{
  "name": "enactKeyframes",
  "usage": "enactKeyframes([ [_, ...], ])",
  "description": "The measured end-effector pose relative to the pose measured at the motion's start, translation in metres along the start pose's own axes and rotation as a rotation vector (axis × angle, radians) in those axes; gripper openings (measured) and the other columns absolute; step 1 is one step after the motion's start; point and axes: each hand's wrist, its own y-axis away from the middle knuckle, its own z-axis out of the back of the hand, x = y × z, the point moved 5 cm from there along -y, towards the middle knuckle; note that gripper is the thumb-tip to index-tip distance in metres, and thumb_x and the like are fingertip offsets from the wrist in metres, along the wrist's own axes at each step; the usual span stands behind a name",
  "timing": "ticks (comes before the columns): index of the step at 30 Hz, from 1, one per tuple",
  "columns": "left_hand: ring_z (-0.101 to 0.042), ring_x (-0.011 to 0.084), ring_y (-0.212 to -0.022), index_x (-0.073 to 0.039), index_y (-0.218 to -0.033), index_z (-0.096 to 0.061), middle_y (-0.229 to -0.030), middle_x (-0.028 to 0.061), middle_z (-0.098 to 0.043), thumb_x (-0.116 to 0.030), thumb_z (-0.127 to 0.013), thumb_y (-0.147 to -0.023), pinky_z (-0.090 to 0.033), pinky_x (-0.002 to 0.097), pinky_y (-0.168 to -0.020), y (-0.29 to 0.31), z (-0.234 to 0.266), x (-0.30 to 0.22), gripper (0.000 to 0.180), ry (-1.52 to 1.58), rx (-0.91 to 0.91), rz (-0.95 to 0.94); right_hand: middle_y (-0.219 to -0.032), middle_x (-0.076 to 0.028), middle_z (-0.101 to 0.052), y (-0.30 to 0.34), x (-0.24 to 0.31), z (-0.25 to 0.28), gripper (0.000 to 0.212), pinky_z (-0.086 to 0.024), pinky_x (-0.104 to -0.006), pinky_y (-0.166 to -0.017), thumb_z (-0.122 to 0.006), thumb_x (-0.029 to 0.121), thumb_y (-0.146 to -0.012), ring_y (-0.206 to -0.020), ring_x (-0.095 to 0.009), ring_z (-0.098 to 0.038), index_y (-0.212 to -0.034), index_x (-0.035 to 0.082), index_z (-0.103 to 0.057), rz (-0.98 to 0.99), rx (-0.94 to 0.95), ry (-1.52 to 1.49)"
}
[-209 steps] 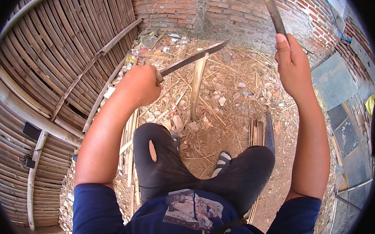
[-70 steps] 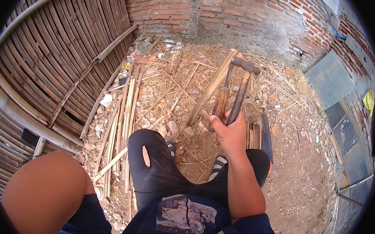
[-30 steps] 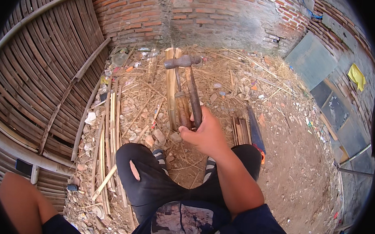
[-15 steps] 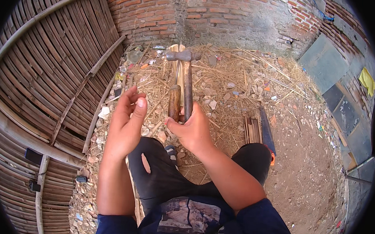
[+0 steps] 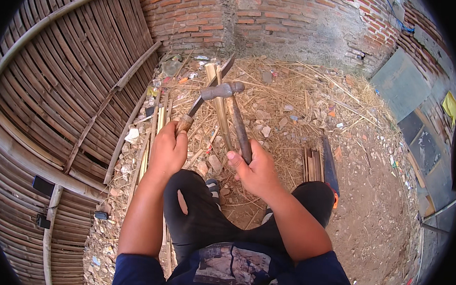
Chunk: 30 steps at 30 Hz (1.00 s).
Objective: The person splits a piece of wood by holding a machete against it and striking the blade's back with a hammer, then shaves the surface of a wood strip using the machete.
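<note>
My left hand [image 5: 168,149] is closed round the wooden handle [image 5: 184,122] of a long knife. Its dark blade [image 5: 195,106] slants up to the right, passing behind the hammer head, and its tip [image 5: 228,65] shows beyond. A pale piece of split bamboo [image 5: 221,114] stands roughly upright where the blade crosses; whether the blade sits in it or only lies against it, I cannot tell. In my right hand [image 5: 260,170] is a ball-peen hammer [image 5: 238,122], gripped low on the handle. Its metal head overlaps the bamboo and blade in view.
Beside my right knee lie several bamboo strips [image 5: 314,165] and a hand saw [image 5: 331,166] with an orange handle. Long bamboo pieces [image 5: 161,119] lie left of my left hand. Straw and stones cover the ground, a brick wall [image 5: 280,26] ahead, a bamboo-slat wall [image 5: 73,46] at left.
My left hand has gone from open to gripping the knife's handle, which was held alongside the hammer in my right hand. The knife now tilts leftward at its handle; the hammer moved slightly right and down.
</note>
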Motion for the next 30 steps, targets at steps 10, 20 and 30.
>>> enactKeyframes([
  [10, -0.068, 0.0433, -0.081, 0.003, -0.088, -0.065, -0.078, 0.0242, -0.068, -0.038, -0.083, -0.083, -0.053, 0.0491, -0.076, -0.047, 0.045, -0.009, 0.045, -0.525, 0.232, -0.043, -0.067, -0.015, -0.058, -0.065, 0.066, 0.135, 0.047, -0.045, -0.0408, -0.061, -0.055, 0.045, -0.106, -0.061, -0.027, -0.057, -0.094, -0.001, -0.058, 0.19, -0.183, 0.379],
  [20, -0.066, 0.0454, -0.083, 0.003, -0.088, -0.065, -0.079, 0.0258, -0.067, -0.033, -0.082, -0.082, -0.052, 0.051, -0.075, -0.041, 0.046, -0.017, 0.04, -0.514, 0.244, -0.169, -0.075, -0.019, -0.065, -0.102, 0.011, 0.105, 0.047, -0.049, -0.0498, -0.066, -0.048, 0.044, -0.107, -0.069, -0.037, -0.065, -0.098, 0.0, -0.062, -0.044, 0.055, 0.796],
  [30, -0.066, 0.0453, -0.084, 0.002, -0.096, -0.067, -0.082, 0.0248, -0.068, -0.028, -0.083, -0.082, -0.052, 0.0503, -0.073, -0.042, 0.036, -0.005, 0.037, -0.469, 0.244, -0.106, -0.074, -0.02, -0.065, -0.083, 0.013, 0.103, 0.05, -0.049, -0.0502, -0.068, -0.053, 0.047, -0.105, -0.069, -0.039, -0.064, -0.1, -0.002, -0.063, -0.073, 0.093, 0.776],
])
